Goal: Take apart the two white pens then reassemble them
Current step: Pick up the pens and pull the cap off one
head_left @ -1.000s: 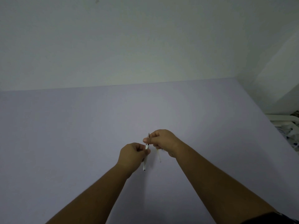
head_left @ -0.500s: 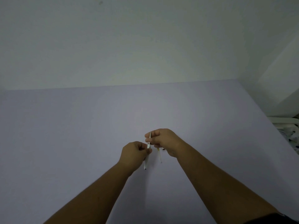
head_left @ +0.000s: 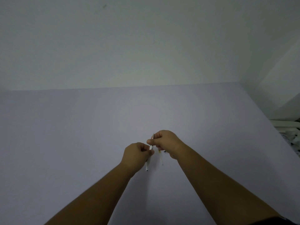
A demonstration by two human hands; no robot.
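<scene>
I hold one white pen (head_left: pixel 148 164) nearly upright above the pale lilac table (head_left: pixel 81 135). My left hand (head_left: pixel 137 154) is closed around its white barrel, whose black-tipped end pokes out below the fist. My right hand (head_left: pixel 166 141) pinches the pen's silver tip section (head_left: pixel 152 143) at the top. Under my right hand, a thin white pen part (head_left: pixel 161 159) lies on the table with a small dark piece (head_left: pixel 165 151) beside it. Most of these loose parts are hidden by my right hand.
A plain white wall rises behind the table's far edge (head_left: pixel 146 86). The table's right edge runs diagonally down to the right, with white and dark clutter (head_left: pixel 292 137) beyond it.
Both hands have stayed close together on the pen, shifting only slightly. The view has tilted a little.
</scene>
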